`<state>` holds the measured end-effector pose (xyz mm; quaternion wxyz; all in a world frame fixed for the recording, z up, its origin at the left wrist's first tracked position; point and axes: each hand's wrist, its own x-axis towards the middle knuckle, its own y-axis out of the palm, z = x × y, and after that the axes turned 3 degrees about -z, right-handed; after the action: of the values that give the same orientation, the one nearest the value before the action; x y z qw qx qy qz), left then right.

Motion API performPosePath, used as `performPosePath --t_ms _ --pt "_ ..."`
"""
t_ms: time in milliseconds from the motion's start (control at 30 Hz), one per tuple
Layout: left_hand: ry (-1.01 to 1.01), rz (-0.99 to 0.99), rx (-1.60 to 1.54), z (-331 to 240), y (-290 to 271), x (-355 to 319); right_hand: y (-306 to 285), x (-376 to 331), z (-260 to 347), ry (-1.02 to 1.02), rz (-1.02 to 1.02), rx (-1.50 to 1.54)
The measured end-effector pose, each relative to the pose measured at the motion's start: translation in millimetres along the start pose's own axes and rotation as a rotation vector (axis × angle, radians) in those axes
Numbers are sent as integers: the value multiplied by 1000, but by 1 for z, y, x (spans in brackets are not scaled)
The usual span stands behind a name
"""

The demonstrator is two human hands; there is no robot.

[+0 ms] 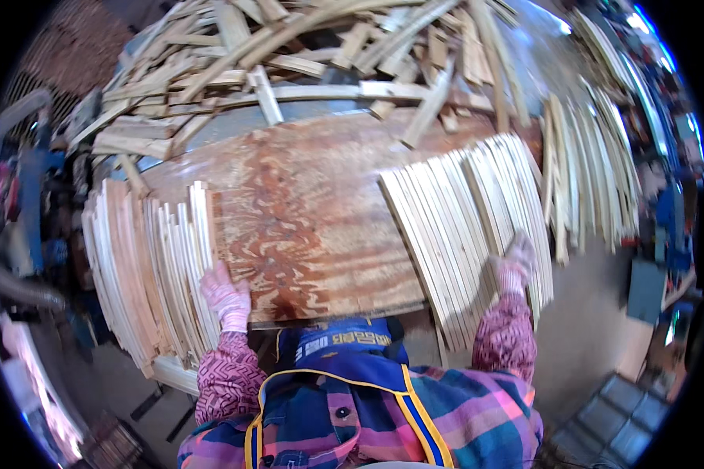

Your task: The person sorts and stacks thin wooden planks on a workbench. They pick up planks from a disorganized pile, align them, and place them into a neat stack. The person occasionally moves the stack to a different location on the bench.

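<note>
Both my hands wear pale pink gloves, below patterned pink sleeves. My left hand (225, 297) lies open against the right edge of a row of thin wooden strips (145, 273) at the left end of the table. On the right, my right hand (516, 262) rests on top of a wider row of pale wooden strips (446, 234), its fingers stretched forward and lying flat. These strips sit side by side and slant slightly, their near ends sticking out past the table's front edge. Neither hand is wrapped around a strip.
A stained plywood board (313, 211) covers the tabletop between the two rows. Across the far side lies a jumbled heap of wood offcuts (289, 62), some long and curved. More long strips (594, 164) stand stacked at the far right. Dark panelled crates (614, 414) sit on the floor at lower right.
</note>
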<state>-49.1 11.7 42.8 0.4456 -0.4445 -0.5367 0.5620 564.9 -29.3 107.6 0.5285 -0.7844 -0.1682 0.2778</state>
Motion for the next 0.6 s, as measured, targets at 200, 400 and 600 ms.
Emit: performPosePath --t_ms 200,400,600 --pt "130 -111 -164 -76 -1 128 -38 29 67 87 111 -146" --pt "294 -395 -156 -111 -2 369 -29 42 71 118 113 -187" --pt "228 148 78 -156 -63 541 -48 88 110 -104 232 -564"
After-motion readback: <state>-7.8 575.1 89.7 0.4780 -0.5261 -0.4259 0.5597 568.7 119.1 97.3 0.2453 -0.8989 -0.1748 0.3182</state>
